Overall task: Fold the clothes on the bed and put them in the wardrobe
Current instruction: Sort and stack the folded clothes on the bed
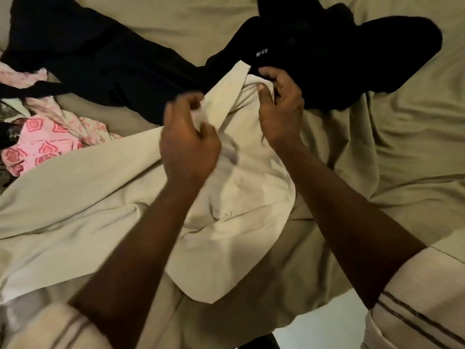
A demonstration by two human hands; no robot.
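A cream garment (236, 197) lies crumpled on the bed in front of me, with a long part stretching off to the left. My left hand (187, 144) grips a bunch of its fabric near the top, fingers curled; the hand is blurred. My right hand (280, 107) pinches the garment's upper edge between thumb and fingers, right where it meets a black garment (339, 59). A second dark garment (95, 59) sprawls across the far left of the bed. A pink patterned garment (45, 144) sits at the left edge.
The bed's beige sheet (402, 147) is wrinkled and covers nearly the whole view. Its near edge drops to a pale floor (327, 328) at the bottom right. My striped sleeves show at both lower corners.
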